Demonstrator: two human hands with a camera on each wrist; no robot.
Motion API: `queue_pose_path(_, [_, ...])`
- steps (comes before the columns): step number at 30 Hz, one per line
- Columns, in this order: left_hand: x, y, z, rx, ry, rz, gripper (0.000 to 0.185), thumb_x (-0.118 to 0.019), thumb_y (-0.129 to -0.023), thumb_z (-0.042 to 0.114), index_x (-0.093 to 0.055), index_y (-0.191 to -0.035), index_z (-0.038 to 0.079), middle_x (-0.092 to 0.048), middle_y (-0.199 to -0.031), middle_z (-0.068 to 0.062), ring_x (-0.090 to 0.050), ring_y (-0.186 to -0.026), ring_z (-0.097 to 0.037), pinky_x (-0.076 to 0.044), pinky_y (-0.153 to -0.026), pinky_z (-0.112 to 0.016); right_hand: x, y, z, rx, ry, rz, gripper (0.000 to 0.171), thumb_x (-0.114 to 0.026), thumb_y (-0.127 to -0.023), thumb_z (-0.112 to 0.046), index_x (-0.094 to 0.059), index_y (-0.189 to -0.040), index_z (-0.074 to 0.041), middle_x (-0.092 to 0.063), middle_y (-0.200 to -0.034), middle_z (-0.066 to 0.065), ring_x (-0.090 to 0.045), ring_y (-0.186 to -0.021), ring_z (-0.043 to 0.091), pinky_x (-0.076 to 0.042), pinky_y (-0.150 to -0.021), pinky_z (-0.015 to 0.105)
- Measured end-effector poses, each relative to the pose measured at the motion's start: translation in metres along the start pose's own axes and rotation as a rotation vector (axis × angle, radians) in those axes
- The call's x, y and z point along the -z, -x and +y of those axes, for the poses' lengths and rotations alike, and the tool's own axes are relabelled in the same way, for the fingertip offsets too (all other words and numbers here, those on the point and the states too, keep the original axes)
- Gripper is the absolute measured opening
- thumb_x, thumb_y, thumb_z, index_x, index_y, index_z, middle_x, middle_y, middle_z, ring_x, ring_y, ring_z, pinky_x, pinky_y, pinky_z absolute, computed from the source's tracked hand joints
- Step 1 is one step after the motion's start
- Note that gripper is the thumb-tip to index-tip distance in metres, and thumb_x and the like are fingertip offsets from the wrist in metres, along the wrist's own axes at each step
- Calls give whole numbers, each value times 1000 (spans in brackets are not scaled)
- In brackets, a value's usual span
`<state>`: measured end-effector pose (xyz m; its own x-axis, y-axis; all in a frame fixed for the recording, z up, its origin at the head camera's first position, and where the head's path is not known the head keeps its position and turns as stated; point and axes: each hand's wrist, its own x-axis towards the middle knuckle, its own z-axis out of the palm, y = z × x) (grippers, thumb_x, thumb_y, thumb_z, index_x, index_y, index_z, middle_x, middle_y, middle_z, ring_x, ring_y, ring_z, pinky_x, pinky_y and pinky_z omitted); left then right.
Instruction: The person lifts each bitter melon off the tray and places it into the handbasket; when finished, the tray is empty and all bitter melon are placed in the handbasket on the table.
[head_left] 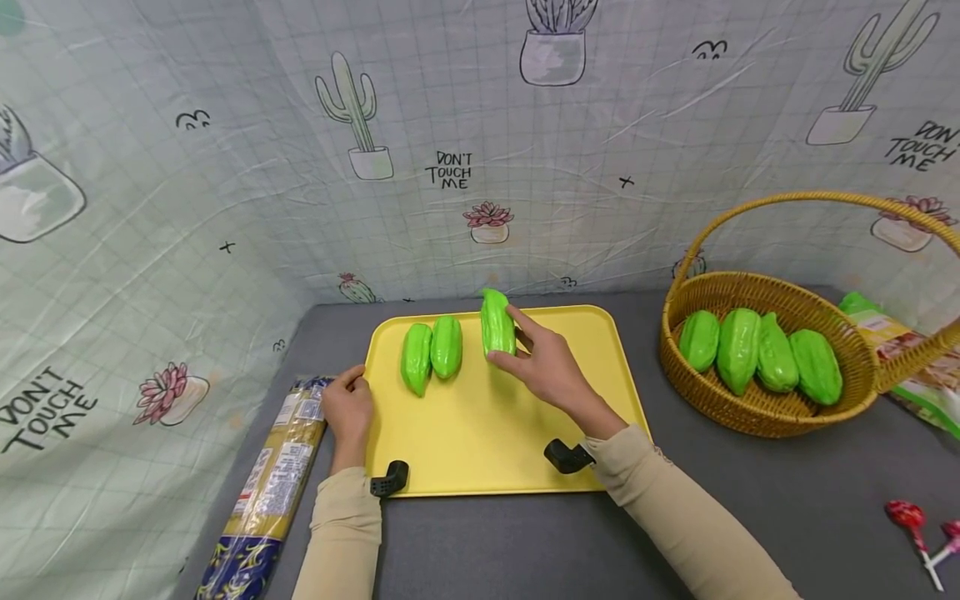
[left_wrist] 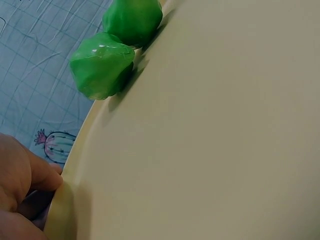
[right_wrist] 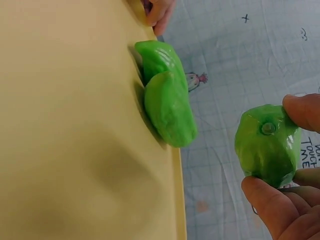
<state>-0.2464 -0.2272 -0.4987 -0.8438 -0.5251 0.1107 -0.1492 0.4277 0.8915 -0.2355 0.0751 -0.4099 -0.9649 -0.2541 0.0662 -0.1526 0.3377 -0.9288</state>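
Note:
My right hand [head_left: 546,367] holds a glossy green ridged gourd [head_left: 497,323] between thumb and fingers, raised over the yellow tray [head_left: 465,442]. In the right wrist view, the held gourd's rounded end with a small stem nub [right_wrist: 268,128] faces the camera, and a soft shadow falls on the tray. Two more green gourds [head_left: 416,358] [head_left: 447,346] lie side by side near the tray's back left. At the tray's left edge, my left hand [head_left: 349,410] grips the rim, with a fingertip [left_wrist: 52,177] right on it in the left wrist view.
A wicker basket [head_left: 750,417] with a tall handle stands at the right, holding several green gourds [head_left: 738,350]. Behind it lies a green snack bag [head_left: 922,367]. Lollipops [head_left: 907,515] lie at the far right. A long pasta package [head_left: 273,479] lies left of the tray.

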Motion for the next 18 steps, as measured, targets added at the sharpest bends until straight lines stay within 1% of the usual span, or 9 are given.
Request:
queue_pose_path(5, [-1, 1, 1, 2, 1, 6, 35, -46, -103, 5, -70, -128, -3, -68, -128, -27, -66, -110, -42, -51, -86, -43, 11, 10, 0, -1, -9, 18, 86, -74, -95, -20, -22, -164, -13, -26, -168, 16, -35, -152, 32, -50, -107, 40])
queue_pose_path(8, [-1, 1, 1, 2, -3, 6, 35, -46, -103, 5, -69, -128, -3, -67, -129, -27, -67, -110, -41, -50, -80, -33, 17, 15, 1, 7, 7, 30, 87, -74, -95, -21, -22, -164, -13, -26, -168, 16, -36, -152, 31, -51, -106, 38])
queue_pose_path(11, [0, 0, 0, 2, -3, 4, 35, -47, -103, 5, -69, -129, -3, -68, -130, -26, -67, -111, -40, -44, -75, -20, 23, 20, 1, 17, 20, 41, 86, -73, -96, -22, -21, -164, -14, -25, -169, 16, -36, -151, 31, -52, -105, 38])
queue_pose_path(12, [0, 0, -1, 2, 0, 2, 35, -46, -103, 6, -69, -129, -3, -67, -130, -26, -67, -111, -40, -43, -73, -18, 24, 21, 0, 21, 21, 46, 86, -73, -95, -22, -21, -164, -14, -26, -169, 16, -37, -151, 31, -52, -105, 38])
queue_pose_path(13, [-1, 0, -1, 3, 2, 0, 35, -46, -104, 6, -69, -130, -2, -68, -130, -25, -67, -111, -39, -42, -73, -17, 26, 22, 0, 24, 19, 51, 87, -73, -95, -22, -21, -164, -14, -26, -169, 15, -37, -151, 31, -52, -105, 38])
queue_pose_path(15, [-1, -1, -2, 2, 5, -4, 36, -46, -104, 6, -69, -130, -2, -67, -130, -25, -67, -111, -39, -44, -75, -20, 28, 24, -1, 29, 13, 59, 86, -73, -95, -21, -22, -164, -13, -26, -168, 16, -37, -151, 32, -52, -104, 38])
queue_pose_path(18, [-2, -1, -2, 0, 7, -9, 36, -46, -104, 6, -68, -131, -2, -67, -131, -26, -66, -113, -39, -50, -82, -32, 33, 27, -1, 33, 0, 67, 86, -74, -95, -20, -22, -164, -13, -27, -168, 17, -38, -151, 33, -52, -104, 39])
